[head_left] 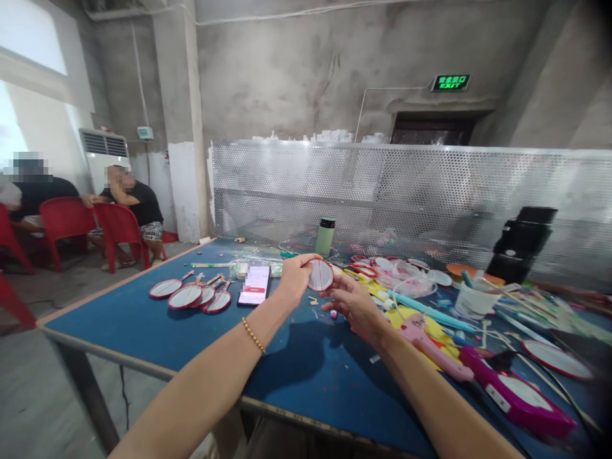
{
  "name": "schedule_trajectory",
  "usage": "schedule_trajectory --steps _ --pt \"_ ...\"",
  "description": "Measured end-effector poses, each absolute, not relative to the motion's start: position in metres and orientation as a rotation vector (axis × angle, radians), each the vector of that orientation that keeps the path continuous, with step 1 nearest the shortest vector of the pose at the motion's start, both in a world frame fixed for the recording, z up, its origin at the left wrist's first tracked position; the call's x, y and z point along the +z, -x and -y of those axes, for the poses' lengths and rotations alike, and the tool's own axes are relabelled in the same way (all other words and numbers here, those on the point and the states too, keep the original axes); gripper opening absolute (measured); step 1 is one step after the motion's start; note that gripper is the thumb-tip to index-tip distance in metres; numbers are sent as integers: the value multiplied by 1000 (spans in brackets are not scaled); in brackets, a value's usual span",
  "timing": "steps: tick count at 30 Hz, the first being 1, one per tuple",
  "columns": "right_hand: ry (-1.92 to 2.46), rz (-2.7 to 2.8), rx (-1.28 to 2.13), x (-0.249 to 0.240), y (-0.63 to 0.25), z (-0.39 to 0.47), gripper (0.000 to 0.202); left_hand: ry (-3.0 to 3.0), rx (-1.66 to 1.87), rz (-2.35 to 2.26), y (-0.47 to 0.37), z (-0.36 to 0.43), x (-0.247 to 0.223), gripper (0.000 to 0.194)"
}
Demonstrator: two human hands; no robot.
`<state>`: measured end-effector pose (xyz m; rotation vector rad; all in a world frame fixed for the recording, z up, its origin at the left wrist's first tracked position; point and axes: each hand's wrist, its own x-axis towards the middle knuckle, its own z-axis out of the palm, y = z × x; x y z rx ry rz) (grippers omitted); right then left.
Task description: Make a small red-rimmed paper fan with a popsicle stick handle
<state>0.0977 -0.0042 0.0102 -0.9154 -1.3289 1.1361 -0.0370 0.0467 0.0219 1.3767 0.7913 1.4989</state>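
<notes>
A round white disc with a red rim and thin red lines (pixel 320 275) is held upright above the blue table (pixel 287 344). My left hand (pixel 297 278) is closed on its left edge, with a beaded gold bracelet on that wrist. At the disc's lower right edge is my right hand (pixel 352 305), its fingers apart and slightly curled; whether a fingertip touches the rim is hard to tell. Several similar red-rimmed discs with short handles (pixel 185 296) lie on the left of the table. Beside them rests a phone (pixel 255 285) with a lit screen.
A green bottle (pixel 325 238) stands behind my hands. To the right lie a pink glue gun (pixel 433 347), a magenta device (pixel 519 392), a white cup (pixel 473 299) and scattered craft pieces. A perforated metal screen (pixel 406 191) borders the back. Two people sit at far left.
</notes>
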Motion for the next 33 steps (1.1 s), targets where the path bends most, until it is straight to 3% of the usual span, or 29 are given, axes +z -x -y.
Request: schedule_trajectory --steps 22,27,33 --pt "939 1233 1191 2 -109 -7 33 -1363 1343 -757 31 -38 21 34" --pt "1073 1229 1010 3 -117 -12 26 -1409 1342 -741 31 -36 24 38" --pt "1188 1352 560 14 -125 -11 25 -1594 1329 -789 31 -39 20 34"
